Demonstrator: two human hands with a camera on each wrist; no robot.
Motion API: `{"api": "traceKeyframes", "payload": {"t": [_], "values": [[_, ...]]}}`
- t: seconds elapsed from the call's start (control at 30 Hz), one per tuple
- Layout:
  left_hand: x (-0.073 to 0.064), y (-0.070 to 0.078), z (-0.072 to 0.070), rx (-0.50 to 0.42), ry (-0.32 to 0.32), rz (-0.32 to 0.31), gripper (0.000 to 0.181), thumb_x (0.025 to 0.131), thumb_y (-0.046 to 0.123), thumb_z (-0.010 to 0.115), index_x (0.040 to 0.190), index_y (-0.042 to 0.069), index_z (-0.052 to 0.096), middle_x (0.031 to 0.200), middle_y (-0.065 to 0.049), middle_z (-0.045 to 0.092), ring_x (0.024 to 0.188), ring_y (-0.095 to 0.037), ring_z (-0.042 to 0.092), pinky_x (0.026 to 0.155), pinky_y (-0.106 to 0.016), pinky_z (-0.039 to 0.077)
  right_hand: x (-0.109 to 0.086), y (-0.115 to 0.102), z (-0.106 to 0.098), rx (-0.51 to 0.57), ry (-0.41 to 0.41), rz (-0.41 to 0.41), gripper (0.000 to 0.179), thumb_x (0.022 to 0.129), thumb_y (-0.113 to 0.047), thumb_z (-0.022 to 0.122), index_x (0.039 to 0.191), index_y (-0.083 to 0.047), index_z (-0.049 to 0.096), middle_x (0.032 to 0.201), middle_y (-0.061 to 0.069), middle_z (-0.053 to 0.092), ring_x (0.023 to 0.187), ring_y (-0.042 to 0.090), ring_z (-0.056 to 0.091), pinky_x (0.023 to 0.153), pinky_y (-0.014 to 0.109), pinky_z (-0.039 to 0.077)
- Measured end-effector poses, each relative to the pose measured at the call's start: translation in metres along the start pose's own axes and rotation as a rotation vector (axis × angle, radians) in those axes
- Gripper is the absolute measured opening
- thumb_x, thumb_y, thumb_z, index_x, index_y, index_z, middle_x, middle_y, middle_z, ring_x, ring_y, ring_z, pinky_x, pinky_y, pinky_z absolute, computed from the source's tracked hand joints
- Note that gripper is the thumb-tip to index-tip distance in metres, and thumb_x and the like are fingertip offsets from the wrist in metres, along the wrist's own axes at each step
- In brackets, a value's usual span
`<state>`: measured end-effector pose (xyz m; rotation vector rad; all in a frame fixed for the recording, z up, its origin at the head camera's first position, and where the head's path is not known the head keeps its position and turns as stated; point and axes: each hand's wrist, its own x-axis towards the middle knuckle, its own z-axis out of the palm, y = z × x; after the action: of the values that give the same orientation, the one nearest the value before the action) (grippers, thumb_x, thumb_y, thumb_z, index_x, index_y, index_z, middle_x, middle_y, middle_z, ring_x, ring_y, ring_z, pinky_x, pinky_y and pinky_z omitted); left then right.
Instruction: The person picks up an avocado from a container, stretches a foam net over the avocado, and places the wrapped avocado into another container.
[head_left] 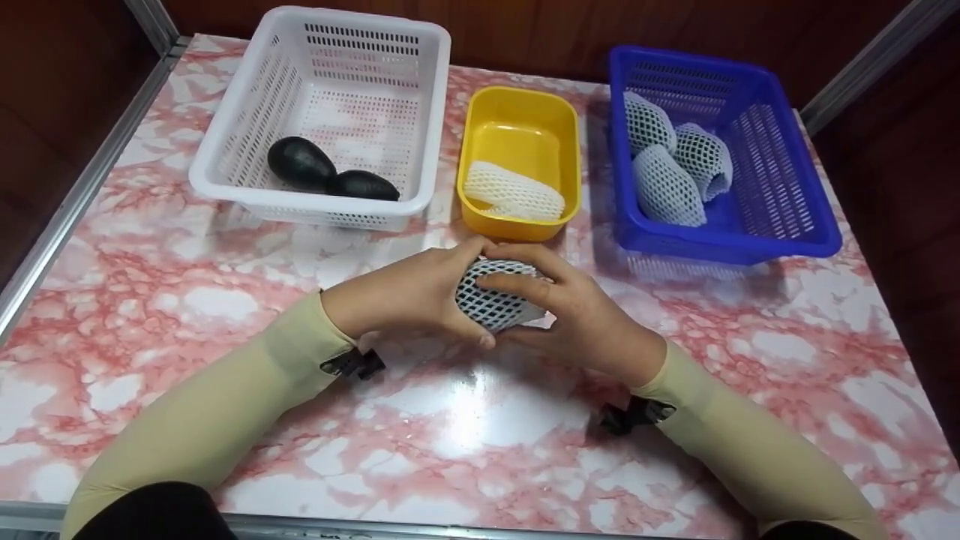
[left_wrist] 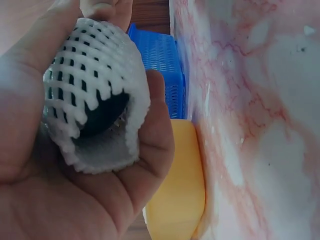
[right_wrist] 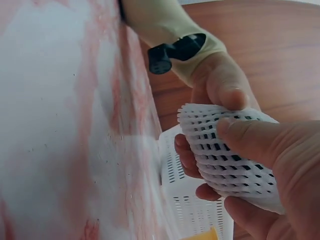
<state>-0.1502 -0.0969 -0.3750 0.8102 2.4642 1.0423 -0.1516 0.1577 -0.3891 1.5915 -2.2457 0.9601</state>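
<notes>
Nearest, above the marbled table, the left hand and right hand both curl round a dark item in a white foam net. Only the left wrist view looks into the net's mouth, where the dark surface sits back from the rim. Beyond the hands, the yellow tub contains white netting, perhaps more than one piece. The blue basket at right holds three netted items; the white basket at left, two bare dark ones, touching.
</notes>
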Motion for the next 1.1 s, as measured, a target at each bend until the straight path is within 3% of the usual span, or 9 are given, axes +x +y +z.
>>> {"api": "traceKeyframes", "payload": {"t": [0.2, 0.37, 0.5, 0.73, 0.87, 0.97, 1.03, 1.1], "values": [[0.002, -0.002, 0.000, 0.024, -0.023, -0.018, 0.097, 0.078, 0.041, 0.100, 0.152, 0.013, 0.043, 0.133, -0.013, 0.072, 0.117, -0.028, 0.071, 0.106, -0.045, 0.058, -0.002, 0.001, -0.003, -0.030, -0.040, 0.002, 0.061, 0.087, -0.010, 0.093, 0.143, -0.017, 0.070, 0.157, 0.017, 0.056, 0.144, 0.034, 0.060, 0.120, 0.035, 0.053], [0.000, -0.006, -0.003, 0.019, -0.058, -0.012, 0.100, 0.081, 0.041, 0.099, 0.160, 0.019, 0.041, 0.139, -0.010, 0.071, 0.123, -0.026, 0.071, 0.111, -0.046, 0.056, -0.001, 0.002, -0.008, -0.025, -0.061, 0.004, 0.061, 0.087, -0.010, 0.093, 0.142, -0.016, 0.070, 0.158, 0.017, 0.056, 0.146, 0.033, 0.058, 0.122, 0.034, 0.050], [0.000, -0.009, -0.004, 0.005, -0.072, 0.002, 0.102, 0.082, 0.040, 0.098, 0.163, 0.023, 0.039, 0.144, -0.004, 0.069, 0.128, -0.023, 0.069, 0.116, -0.045, 0.054, 0.000, 0.003, -0.016, -0.021, -0.029, 0.018, 0.065, 0.083, -0.007, 0.096, 0.142, -0.016, 0.070, 0.153, 0.017, 0.059, 0.142, 0.033, 0.061, 0.121, 0.030, 0.051], [0.000, -0.012, -0.006, -0.031, -0.065, 0.022, 0.100, 0.084, 0.036, 0.097, 0.165, 0.020, 0.040, 0.148, -0.001, 0.068, 0.129, -0.022, 0.067, 0.118, -0.044, 0.052, 0.001, 0.009, -0.028, 0.015, 0.091, 0.075, 0.066, 0.078, -0.004, 0.099, 0.137, -0.016, 0.073, 0.147, 0.017, 0.065, 0.134, 0.032, 0.065, 0.117, 0.024, 0.052], [0.000, -0.014, -0.004, -0.093, -0.088, 0.031, 0.088, 0.086, 0.026, 0.095, 0.160, 0.016, 0.049, 0.135, -0.008, 0.074, 0.111, -0.024, 0.073, 0.104, -0.042, 0.060, 0.001, 0.011, -0.028, 0.283, 0.161, 0.182, 0.065, 0.076, 0.008, 0.095, 0.135, -0.001, 0.071, 0.145, 0.020, 0.064, 0.131, 0.030, 0.065, 0.106, 0.028, 0.060], [-0.001, -0.013, -0.002, -0.094, -0.102, -0.023, 0.063, 0.088, 0.024, 0.093, 0.142, 0.011, 0.064, 0.119, -0.010, 0.078, 0.099, -0.022, 0.073, 0.094, -0.038, 0.061, 0.000, 0.012, -0.027, 0.587, 0.239, 0.354, 0.059, 0.079, 0.012, 0.089, 0.134, 0.003, 0.068, 0.138, 0.017, 0.066, 0.120, 0.027, 0.068, 0.094, 0.029, 0.065], [-0.001, -0.012, -0.001, -0.054, -0.113, -0.065, 0.058, 0.090, 0.029, 0.091, 0.137, 0.009, 0.065, 0.114, -0.008, 0.078, 0.101, -0.019, 0.072, 0.096, -0.038, 0.059, -0.001, 0.014, -0.026, 0.798, 0.291, 0.481, 0.050, 0.087, 0.006, 0.083, 0.133, -0.002, 0.067, 0.132, 0.012, 0.067, 0.111, 0.023, 0.069, 0.088, 0.031, 0.066], [-0.002, -0.011, -0.001, 0.008, -0.129, -0.099, 0.063, 0.092, 0.037, 0.089, 0.142, 0.011, 0.061, 0.117, -0.004, 0.079, 0.105, -0.019, 0.072, 0.099, -0.039, 0.057, 0.000, 0.016, -0.025, 0.989, 0.325, 0.604, 0.042, 0.094, -0.012, 0.082, 0.132, -0.010, 0.065, 0.124, 0.007, 0.069, 0.103, 0.020, 0.072, 0.082, 0.030, 0.066]]}}
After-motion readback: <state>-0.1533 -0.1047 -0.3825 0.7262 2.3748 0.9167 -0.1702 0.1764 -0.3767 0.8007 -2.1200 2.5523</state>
